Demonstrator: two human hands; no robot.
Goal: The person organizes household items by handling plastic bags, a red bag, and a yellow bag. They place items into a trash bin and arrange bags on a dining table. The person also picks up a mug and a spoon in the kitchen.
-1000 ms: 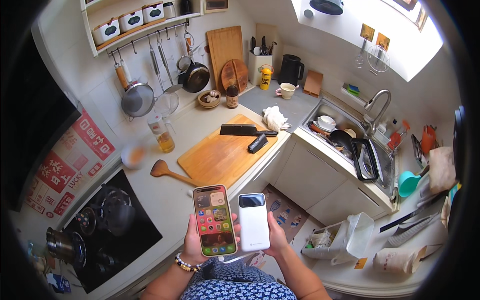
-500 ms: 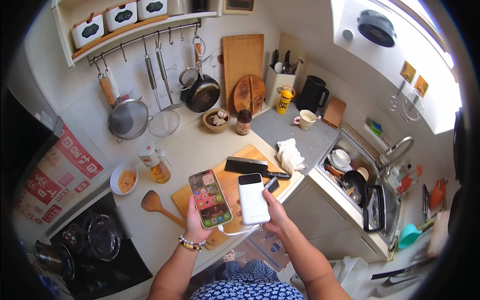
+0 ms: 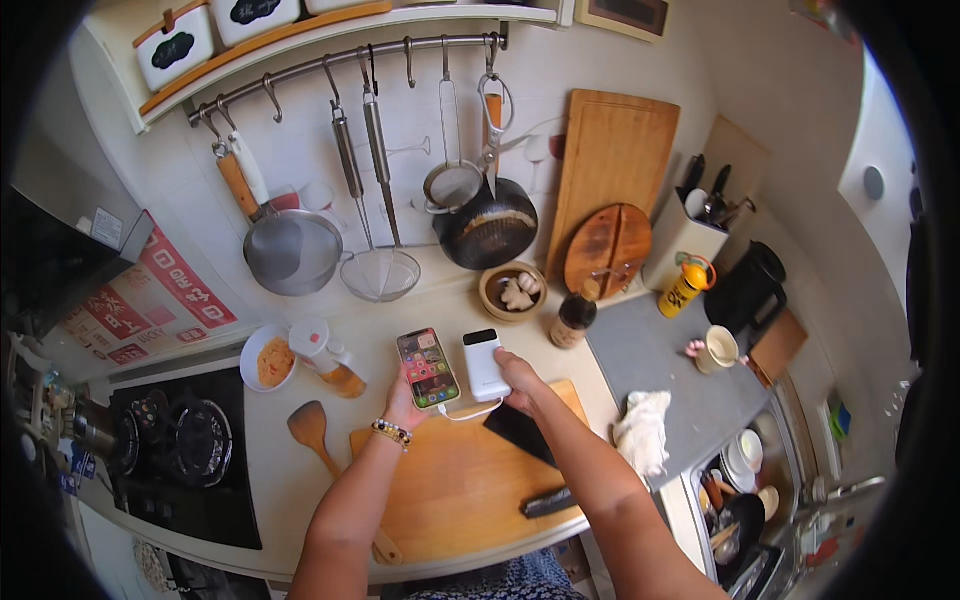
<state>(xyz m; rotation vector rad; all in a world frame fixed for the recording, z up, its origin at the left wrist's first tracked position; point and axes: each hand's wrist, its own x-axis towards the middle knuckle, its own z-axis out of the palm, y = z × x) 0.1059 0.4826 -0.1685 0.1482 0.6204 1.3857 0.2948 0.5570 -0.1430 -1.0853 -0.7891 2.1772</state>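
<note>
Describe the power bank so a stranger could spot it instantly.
Find the wooden cutting board lying flat on the counter, then the right hand near its far edge. It holds the power bank: unlike the lit smartphone alongside, white with a short dark panel across its top.

The left hand (image 3: 403,405) holds a phone (image 3: 428,370) with its screen lit up, and the right hand (image 3: 522,380) holds a white power bank (image 3: 486,365) beside it. A short white cord (image 3: 470,411) runs between their bottom ends. A wooden board (image 3: 440,490) lies on the counter, with a big dark knife (image 3: 518,432) on it, partly hidden by the right arm. A wooden spatula (image 3: 312,428) lies to the left, near a bowl (image 3: 247,358) of orange food. Strainers (image 3: 292,255) and a black pan (image 3: 487,235) hang from a bar (image 3: 300,70).
</note>
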